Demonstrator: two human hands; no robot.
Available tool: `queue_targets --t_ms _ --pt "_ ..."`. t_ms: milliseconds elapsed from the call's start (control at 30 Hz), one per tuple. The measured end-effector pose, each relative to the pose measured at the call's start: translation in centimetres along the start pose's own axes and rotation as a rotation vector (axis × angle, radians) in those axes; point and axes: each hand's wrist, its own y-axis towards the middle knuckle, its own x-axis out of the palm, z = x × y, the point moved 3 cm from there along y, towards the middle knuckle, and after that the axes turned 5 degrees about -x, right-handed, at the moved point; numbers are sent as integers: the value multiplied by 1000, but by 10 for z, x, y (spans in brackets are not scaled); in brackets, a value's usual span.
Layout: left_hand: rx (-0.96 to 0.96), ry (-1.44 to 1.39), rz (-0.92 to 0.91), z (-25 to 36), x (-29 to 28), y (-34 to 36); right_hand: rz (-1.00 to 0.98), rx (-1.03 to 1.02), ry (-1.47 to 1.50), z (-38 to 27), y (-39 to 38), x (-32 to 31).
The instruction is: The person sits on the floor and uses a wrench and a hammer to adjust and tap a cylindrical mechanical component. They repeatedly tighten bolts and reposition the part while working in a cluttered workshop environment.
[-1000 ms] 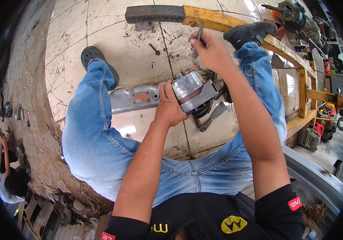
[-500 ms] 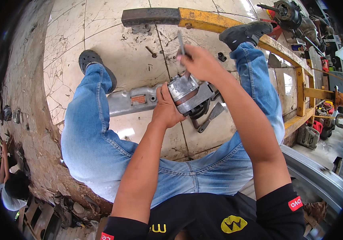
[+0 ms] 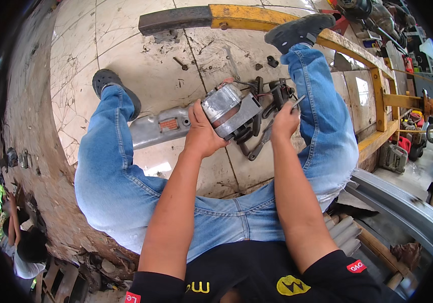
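Observation:
My left hand is wrapped round the near left side of a silver alternator on the tiled floor, thumb along its edge. My right hand is closed on a slim metal tool; only a short end pokes out, so its kind is unclear. That hand is right of the alternator, beside my right shin. Just below lies a flat scraper with a hole in its handle. Dark metal parts stand beyond my right hand. A long silver metal cover with an orange label extends left of the alternator.
A wrench and a bolt lie on the tiles ahead. A yellow and black steel frame runs across the far side and down the right. Grey metal channels are at lower right. Another person is at far left.
My right hand has moved from above the alternator's far end, where it held the tool upright, to the right and nearer me. My left hand stays on the alternator.

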Motion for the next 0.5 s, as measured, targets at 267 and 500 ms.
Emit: queue_targets --t_ms 267,500 --pt "1 26 3 8 -3 0 -635 280 -291 103 -20 26" --pt "-3 31 -5 19 -7 -3 -407 252 -472 132 -10 23"
